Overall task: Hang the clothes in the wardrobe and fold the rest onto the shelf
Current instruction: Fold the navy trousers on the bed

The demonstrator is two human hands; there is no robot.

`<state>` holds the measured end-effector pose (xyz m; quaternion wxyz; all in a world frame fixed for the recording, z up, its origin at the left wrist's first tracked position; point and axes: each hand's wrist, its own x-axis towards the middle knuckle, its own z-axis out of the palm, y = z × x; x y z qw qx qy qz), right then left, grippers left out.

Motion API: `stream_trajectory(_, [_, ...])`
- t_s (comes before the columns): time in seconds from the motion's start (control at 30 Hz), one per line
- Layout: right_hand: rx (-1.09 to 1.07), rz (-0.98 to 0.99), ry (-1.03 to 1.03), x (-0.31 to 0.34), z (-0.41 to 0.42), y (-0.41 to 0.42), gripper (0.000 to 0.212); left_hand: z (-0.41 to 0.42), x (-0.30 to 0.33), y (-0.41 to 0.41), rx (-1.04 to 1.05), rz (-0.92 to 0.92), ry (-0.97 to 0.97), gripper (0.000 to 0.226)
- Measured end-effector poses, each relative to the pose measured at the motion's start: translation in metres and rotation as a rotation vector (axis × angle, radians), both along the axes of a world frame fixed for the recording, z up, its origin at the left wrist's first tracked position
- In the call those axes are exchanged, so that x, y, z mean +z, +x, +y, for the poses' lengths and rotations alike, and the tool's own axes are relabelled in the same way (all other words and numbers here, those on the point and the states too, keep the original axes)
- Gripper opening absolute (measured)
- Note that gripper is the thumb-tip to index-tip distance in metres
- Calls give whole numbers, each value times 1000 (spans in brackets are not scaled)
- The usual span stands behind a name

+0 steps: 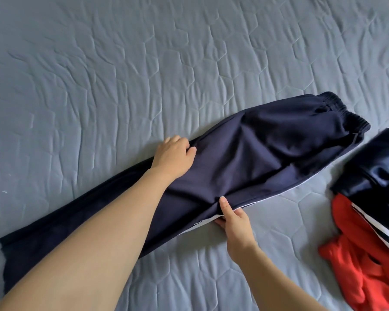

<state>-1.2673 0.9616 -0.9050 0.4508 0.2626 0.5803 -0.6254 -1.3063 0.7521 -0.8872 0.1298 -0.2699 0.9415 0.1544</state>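
We have the dark navy trousers (245, 158) laid out lengthwise on the bed (121, 63), waistband toward the upper right and the leg ends trailing off to the lower left under our left forearm. The two legs look stacked one on the other, with a white side stripe showing along the near edge.

Our left hand (173, 158) lies on the far edge of the cloth around mid-length, fingers curled over that edge; we cannot tell whether it grasps the cloth or only presses it. Our right hand (234, 218) pinches the near edge, thumb on top and fingers tucked beneath the stripe, so it is grasping the trousers.

We judge the fabric soft, light and floppy, probably a smooth knit that slides a little on itself; it creases where we pull and will not hold any shape. It is not fragile. The good places to take hold are the seam edges and the elastic waistband, which is thicker and gives a firmer grip. Gripping both layers together should keep the legs from slipping apart.

To the right, well apart from the waistband, lies a shiny dark garment (382, 173) partly over a crumpled red garment (364, 265). We see no containers, and neither wardrobe nor shelf is in view.
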Motion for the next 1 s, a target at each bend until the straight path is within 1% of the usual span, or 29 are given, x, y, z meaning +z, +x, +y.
stream_trajectory(0.07, [-5,-4,-27,1,0,2,23,-3,5,4,9,67,94,23])
stream_trajectory(0.1, [-8,-5,-25,1,0,3,21,-6,8,6,12,72,132,21])
stream_trajectory(0.17, [-2,-4,-7,1,0,4,20,-9,10,9,-6,12,182,22])
stream_trajectory(0.27, [33,1,1,2,-2,3,24,-10,14,7,-38,-102,234,29])
stream_trajectory(0.33, [62,1,3,2,-2,2,25,-8,15,2,8,-127,289,30])
stream_trajectory(0.37, [71,2,-1,1,-1,1,24,-8,14,-1,30,-138,296,27])
stream_trajectory(0.43, [81,8,-10,2,0,0,23,-10,14,-8,89,-144,274,19])
stream_trajectory(0.53, [77,-1,-16,1,-2,-2,26,-18,12,-19,199,-96,223,16])
stream_trajectory(0.63, [29,-25,-5,-4,-5,-4,44,-13,4,-21,225,-77,164,14])
stream_trajectory(0.67, [23,-30,1,-6,-5,-4,47,-10,-1,-20,217,-77,138,15])
stream_trajectory(0.7, [15,-28,-8,-6,-5,-4,43,-7,-4,-19,214,-71,124,16])
stream_trajectory(0.73, [17,-28,-23,-5,-5,-3,33,-7,-7,-17,222,-65,134,18])
stream_trajectory(0.77, [19,-27,-32,-6,-5,-3,25,-7,-10,-15,238,-57,167,19])
stream_trajectory(0.8, [26,-29,-28,-5,-4,-4,22,-9,-11,-13,253,-47,211,20])
stream_trajectory(0.83, [42,-27,-20,-6,-3,-3,25,-11,-11,-10,265,-42,256,21])
stream_trajectory(0.9, [71,-24,8,-5,-2,-3,43,-15,-11,-4,266,-40,315,22])
stream_trajectory(0.93, [64,-33,16,-4,-1,-3,50,-15,-10,-2,242,-44,308,21])
stream_trajectory(0.97, [44,-41,19,-5,-1,-1,52,-16,-8,-2,199,-47,265,21])
stream_trajectory(1.0, [17,-45,24,-5,-2,0,48,-16,-7,-3,148,-50,197,23])
